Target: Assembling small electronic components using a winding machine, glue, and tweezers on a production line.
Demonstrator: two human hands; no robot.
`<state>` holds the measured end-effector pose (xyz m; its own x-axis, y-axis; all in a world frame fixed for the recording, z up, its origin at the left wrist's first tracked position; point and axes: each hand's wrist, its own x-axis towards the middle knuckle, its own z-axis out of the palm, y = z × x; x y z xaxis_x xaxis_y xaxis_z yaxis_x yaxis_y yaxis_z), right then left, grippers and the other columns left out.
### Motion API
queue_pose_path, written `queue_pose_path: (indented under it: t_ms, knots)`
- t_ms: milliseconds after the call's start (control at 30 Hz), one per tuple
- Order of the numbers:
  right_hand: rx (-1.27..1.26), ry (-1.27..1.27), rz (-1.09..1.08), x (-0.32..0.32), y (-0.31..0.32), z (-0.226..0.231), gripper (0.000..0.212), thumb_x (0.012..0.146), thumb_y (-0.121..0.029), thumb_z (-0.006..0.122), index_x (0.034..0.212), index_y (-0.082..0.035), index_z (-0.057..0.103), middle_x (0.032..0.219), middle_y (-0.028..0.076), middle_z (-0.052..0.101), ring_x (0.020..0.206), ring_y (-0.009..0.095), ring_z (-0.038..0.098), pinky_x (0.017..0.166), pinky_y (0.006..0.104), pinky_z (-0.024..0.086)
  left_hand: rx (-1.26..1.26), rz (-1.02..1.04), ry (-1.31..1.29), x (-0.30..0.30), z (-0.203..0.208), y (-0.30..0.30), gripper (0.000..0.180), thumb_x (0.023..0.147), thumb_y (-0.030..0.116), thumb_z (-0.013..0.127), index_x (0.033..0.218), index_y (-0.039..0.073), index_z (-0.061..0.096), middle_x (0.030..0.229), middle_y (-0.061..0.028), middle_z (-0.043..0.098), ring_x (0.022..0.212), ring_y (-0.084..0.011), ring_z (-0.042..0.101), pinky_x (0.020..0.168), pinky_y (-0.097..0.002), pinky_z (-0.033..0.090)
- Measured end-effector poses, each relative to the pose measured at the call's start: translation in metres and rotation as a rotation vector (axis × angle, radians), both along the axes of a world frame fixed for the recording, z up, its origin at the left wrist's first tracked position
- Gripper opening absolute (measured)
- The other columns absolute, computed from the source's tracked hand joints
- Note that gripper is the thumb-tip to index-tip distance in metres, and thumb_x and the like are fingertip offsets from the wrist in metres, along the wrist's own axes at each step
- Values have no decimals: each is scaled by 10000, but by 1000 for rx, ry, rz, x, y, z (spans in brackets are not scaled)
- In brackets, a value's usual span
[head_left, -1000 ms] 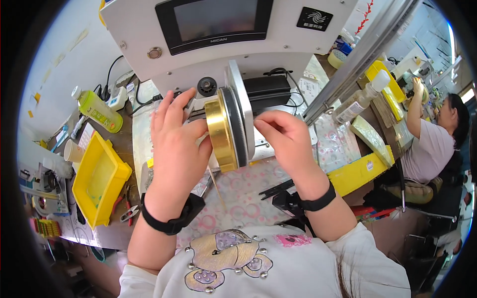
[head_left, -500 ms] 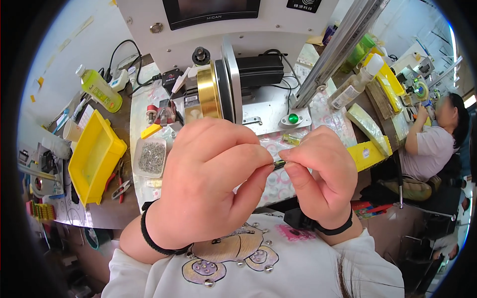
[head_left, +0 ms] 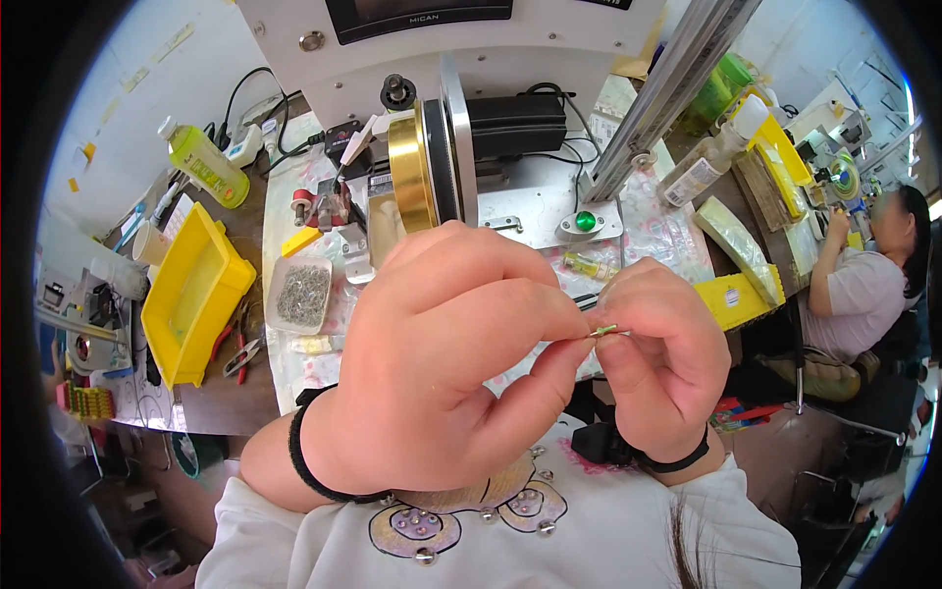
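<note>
My left hand [head_left: 456, 363] and my right hand [head_left: 667, 363] meet in front of the bench machine, each closed in a pinch. Between their fingertips is a tiny, thin greenish piece [head_left: 604, 331]; it is too small to tell its kind. The thumb and forefinger of each hand press at one end of it, and most of it is hidden by the fingers. Just behind the fingertips lies a slim dark metal tool [head_left: 586, 300], partly covered by my right hand. Farther back, a gold-rimmed wheel [head_left: 412, 177] stands on the machine.
At left are a white tray of small metal parts [head_left: 300, 294], a yellow bin [head_left: 191, 299], cutters [head_left: 241, 359] and a green drink bottle [head_left: 206, 162]. A green button [head_left: 586, 221] and small vial [head_left: 589, 265] lie ahead. A co-worker [head_left: 863, 285] sits at right.
Both hands have shifted right and slightly down, still pinching together. The piece between them now shows lighter green, where a darker length showed before.
</note>
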<state>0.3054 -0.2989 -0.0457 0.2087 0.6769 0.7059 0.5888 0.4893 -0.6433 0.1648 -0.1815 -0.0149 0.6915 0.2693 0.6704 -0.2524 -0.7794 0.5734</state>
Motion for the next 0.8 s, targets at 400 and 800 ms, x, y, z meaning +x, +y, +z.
queue_pose_path:
  t_ms: [400, 800]
  knots:
    - [-27, 102, 96, 4, 7, -4, 130, 742, 47, 579, 852, -21, 561, 764, 69, 569, 650, 205, 486, 626, 309, 377, 9, -20, 24, 4, -5, 4, 168, 622, -42, 653, 773, 18, 607, 813, -109, 566, 684, -214, 537, 599, -280, 423]
    - [-6, -80, 36, 6, 4, -2, 204, 705, -15, 630, 902, -13, 574, 817, 93, 577, 696, 238, 515, 641, 334, 401, 32, 19, -76, 2, -9, 5, 211, 598, -59, 656, 792, 13, 612, 786, -118, 573, 680, -226, 548, 590, -288, 427]
